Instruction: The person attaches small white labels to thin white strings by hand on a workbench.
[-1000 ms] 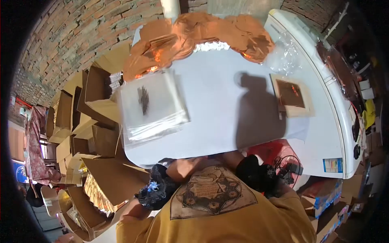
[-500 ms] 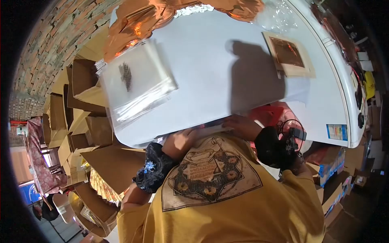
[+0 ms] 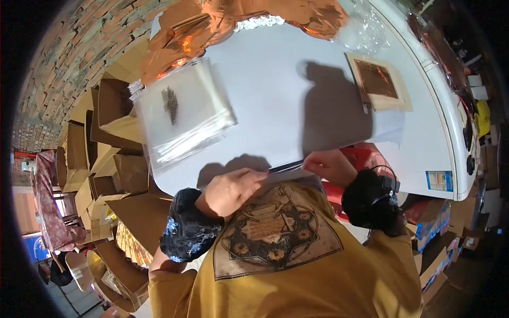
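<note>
My left hand (image 3: 232, 192) is at the front edge of the white table (image 3: 265, 95), fingers closed in a pinch. My right hand (image 3: 333, 167) is pinched too, a short way to the right. Between them stretches a thin, pale sheet (image 3: 289, 174) with a dark line along its upper edge; both hands seem to hold it, and its lower part merges with my shirt. On the table's left lies a stack of clear plastic sleeves (image 3: 204, 114) with a dark patterned mark on top. A framed copper-coloured foil piece (image 3: 376, 79) rests at the right.
Crumpled copper foil (image 3: 185, 40) and clear plastic film (image 3: 363, 32) lie along the far edge. Small white pieces (image 3: 260, 23) sit between them. Cardboard boxes (image 3: 130, 172) crowd the left side. A red basket (image 3: 366, 156) and a black adapter (image 3: 389, 184) are near my right arm.
Both hands have risen from below the table edge to its level. My left hand has turned, and the thin sheet with its dark edge now shows between the hands.
</note>
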Demonstrator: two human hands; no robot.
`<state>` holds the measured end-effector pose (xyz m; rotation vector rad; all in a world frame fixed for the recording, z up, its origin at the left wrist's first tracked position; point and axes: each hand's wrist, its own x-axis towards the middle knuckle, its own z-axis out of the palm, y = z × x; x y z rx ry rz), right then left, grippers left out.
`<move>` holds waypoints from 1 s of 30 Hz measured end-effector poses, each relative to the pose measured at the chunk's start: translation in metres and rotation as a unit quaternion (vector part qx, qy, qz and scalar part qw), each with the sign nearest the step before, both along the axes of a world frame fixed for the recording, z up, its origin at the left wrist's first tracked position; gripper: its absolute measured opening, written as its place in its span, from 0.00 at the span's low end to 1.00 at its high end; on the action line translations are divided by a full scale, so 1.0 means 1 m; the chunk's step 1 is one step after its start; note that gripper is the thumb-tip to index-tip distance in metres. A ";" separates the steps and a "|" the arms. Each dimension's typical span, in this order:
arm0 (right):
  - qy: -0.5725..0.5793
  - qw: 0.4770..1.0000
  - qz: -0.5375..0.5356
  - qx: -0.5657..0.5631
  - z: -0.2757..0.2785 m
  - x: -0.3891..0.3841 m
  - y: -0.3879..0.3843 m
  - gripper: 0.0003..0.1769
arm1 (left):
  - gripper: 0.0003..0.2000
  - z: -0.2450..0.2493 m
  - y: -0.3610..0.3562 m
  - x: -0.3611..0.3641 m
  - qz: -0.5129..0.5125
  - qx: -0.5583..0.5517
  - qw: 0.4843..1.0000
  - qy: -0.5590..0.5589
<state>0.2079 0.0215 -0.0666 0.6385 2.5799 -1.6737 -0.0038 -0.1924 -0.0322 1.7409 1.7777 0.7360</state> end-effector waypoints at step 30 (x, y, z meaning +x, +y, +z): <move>0.008 0.999 0.044 -0.017 0.053 -0.046 0.027 0.08 | 0.06 -0.004 0.077 -0.006 0.005 0.036 0.996 -0.077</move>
